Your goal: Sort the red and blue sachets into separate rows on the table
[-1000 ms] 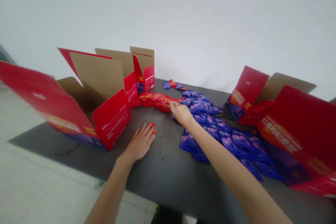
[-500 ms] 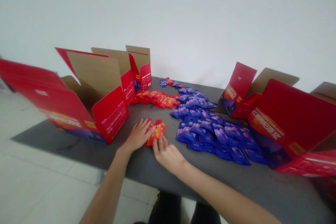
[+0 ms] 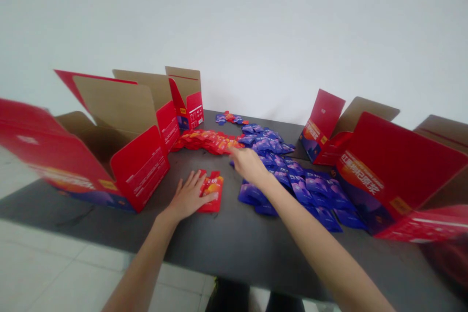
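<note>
My left hand lies flat with its fingers spread over small red-orange pouches on the dark table, and its palm hides part of them. My right hand reaches forward, fingers drawn together at the right end of a row of red pouches. Whatever is between those fingertips is hidden. Beneath and beside the right forearm spreads a large heap of blue-purple pouches, partly covered by the arm.
Open red cartons stand along the left side, the nearest carton beside my left hand. More open cartons, one near carton and one farther carton, stand on the right. A small mixed group of pouches lies near the wall.
My right hand has left the pouches by my left hand and moved forward to the red row. My left hand stays on the pouches. The view has shifted slightly.
</note>
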Demonstrator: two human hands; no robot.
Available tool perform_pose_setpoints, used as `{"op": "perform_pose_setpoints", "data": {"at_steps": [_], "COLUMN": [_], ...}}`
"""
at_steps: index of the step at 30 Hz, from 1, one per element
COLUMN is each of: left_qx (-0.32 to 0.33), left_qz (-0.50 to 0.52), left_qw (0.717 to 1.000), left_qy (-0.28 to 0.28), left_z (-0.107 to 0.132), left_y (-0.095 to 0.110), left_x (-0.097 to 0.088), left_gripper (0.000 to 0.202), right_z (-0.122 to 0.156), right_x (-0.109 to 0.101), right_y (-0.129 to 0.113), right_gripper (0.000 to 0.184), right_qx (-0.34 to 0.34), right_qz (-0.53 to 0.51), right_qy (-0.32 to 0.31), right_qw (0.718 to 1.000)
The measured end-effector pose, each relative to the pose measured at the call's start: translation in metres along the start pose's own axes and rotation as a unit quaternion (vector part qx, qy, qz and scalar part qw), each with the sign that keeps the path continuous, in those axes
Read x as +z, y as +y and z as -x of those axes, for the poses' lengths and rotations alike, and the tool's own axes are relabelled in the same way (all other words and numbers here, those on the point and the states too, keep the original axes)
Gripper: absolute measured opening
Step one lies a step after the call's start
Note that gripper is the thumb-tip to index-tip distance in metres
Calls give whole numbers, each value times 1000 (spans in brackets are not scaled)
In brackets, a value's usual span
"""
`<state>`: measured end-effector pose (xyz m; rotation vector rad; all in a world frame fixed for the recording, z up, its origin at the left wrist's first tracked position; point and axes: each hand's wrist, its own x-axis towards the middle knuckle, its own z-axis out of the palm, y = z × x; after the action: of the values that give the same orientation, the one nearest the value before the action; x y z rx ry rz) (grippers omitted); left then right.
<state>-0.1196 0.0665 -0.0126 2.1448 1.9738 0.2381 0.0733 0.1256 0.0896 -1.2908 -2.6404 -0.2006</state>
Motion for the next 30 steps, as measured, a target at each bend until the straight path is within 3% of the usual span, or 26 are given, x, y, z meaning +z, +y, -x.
{"op": "perform_pose_setpoints", "data": {"at_steps": [4,7,12,17,23,30], "left_qx": [2,2,-3,6,11,8], "left_qz": [4,11,17,18,20,17], "left_qw": [1000,1000,1000,1000,1000,1000], "left_qy": [12,11,2,16,0,-1], "left_z": [0,1,3,4,5,3], "left_y": [0,0,3,2,1,0], "left_x": [1,0,-2,-3,-3,-2], "left_gripper": [83,85,86,82,84,83], "right_z": [-62,-88,-109,-128,-126,-78], "right_x": [12,34,59,72,74,36], "right_y": [40,56,66,59,55,39], "right_gripper": [31,28,30,30,33,32], "right_qx": [63,64,63,45,3,-64], "right_qz": [70,87,115,141,160,174], "right_qy": [-81,-115,-138,-146,-161,-133], "right_qw": [992,988,982,978,974,974]}}
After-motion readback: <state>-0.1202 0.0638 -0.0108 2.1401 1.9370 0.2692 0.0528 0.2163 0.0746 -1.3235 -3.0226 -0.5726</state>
